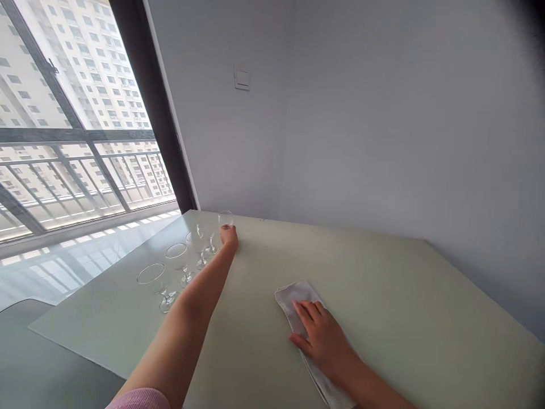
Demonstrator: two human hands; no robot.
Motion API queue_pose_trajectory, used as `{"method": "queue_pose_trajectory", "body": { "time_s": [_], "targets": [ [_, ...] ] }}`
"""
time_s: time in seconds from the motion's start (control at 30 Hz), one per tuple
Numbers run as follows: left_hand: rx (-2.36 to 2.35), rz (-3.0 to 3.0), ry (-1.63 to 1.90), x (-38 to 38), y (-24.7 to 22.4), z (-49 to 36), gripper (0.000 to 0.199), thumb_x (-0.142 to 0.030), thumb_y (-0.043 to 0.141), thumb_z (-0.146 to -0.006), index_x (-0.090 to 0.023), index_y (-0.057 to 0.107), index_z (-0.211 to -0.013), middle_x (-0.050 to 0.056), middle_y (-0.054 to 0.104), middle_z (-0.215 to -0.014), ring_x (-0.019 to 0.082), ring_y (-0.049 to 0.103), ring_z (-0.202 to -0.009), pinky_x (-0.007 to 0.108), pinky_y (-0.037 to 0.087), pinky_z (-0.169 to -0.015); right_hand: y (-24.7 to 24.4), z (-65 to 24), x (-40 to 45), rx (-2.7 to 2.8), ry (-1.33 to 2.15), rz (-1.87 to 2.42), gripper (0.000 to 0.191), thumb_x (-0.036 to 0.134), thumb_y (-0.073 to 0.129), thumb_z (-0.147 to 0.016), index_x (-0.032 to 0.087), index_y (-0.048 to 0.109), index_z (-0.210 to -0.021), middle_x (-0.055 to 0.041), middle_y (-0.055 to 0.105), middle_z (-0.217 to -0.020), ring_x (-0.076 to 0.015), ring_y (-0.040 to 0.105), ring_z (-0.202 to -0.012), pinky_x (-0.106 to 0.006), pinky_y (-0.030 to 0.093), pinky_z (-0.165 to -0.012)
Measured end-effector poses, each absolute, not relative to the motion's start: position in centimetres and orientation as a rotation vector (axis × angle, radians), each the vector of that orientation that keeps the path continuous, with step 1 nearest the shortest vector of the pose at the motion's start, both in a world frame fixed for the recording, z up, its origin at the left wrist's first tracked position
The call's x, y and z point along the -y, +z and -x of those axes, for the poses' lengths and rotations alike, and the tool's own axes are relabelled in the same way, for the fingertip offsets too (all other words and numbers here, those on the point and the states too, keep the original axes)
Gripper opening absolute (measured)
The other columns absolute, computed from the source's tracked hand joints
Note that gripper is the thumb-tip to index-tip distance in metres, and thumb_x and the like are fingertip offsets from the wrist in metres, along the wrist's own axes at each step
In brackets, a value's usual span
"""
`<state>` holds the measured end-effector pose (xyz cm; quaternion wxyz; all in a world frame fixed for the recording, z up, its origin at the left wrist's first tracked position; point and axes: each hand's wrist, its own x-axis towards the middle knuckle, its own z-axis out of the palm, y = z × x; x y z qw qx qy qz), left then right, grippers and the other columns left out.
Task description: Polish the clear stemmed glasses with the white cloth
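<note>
My left hand reaches to the far end of the table and is closed around a clear stemmed glass, whose bowl shows above the fingers. Several more stemmed glasses stand upright in a row to the left of my forearm, the closest being a wide-rimmed glass. My right hand lies on a folded grey cloth in the near part of the table, thumb apart from the fingers. It rests on top of the cloth without a visible grip.
The pale, glossy table has its left edge near the row of glasses. Grey walls meet behind it, with a light switch on one. A large window is at the left, and a grey rounded surface sits below the table edge.
</note>
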<state>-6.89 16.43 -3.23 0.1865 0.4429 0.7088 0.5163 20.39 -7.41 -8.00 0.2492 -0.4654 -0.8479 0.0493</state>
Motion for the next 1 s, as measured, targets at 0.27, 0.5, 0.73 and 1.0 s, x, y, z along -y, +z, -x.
{"method": "queue_pose_trajectory", "body": {
  "time_s": [0.27,0.5,0.73,1.0],
  "targets": [
    [-1.811,-1.543,1.239,-10.6,-4.7,0.7,0.020,-0.029,0.056,-0.075,-0.020,0.055,-0.093,0.001,0.060,-0.076,0.013,0.053,-0.066,0.025,0.040,-0.062,-6.9,-20.8,7.2,1.909,0.597,1.323,0.028,0.038,0.042,-0.085,0.020,0.062,-0.074,-0.0015,0.053,-0.068,-0.0155,0.049,-0.061,-0.029,0.038,-0.058],
    [-1.718,-2.090,1.114,-3.6,-4.8,-3.0,0.029,-0.029,0.051,-0.078,-0.022,0.049,-0.106,0.004,0.060,-0.080,0.019,0.054,-0.078,0.028,0.037,-0.064,-5.0,-23.8,5.5,0.646,1.230,1.168,0.026,0.044,0.062,-0.066,0.022,0.049,-0.062,0.0024,0.049,-0.055,-0.0155,0.047,-0.053,-0.028,0.037,-0.050],
    [-1.481,-2.504,1.104,-1.5,-5.4,-4.4,0.027,-0.022,0.047,-0.082,-0.022,0.049,-0.109,0.005,0.064,-0.086,0.021,0.055,-0.088,0.033,0.038,-0.078,-2.8,-24.6,6.6,0.563,1.219,1.236,0.029,0.048,0.054,-0.071,0.020,0.057,-0.078,0.0001,0.056,-0.063,-0.0178,0.053,-0.057,-0.030,0.042,-0.052],
    [-1.439,-2.740,0.976,-0.7,-5.4,-3.6,0.032,-0.024,0.038,-0.087,-0.018,0.046,-0.118,0.003,0.063,-0.070,0.017,0.058,-0.068,0.031,0.037,-0.070,-2.3,-21.3,8.2,1.088,1.109,1.154,0.031,0.051,0.053,-0.076,0.020,0.057,-0.077,0.0025,0.045,-0.060,-0.0132,0.042,-0.059,-0.025,0.035,-0.057]
  ]
}}
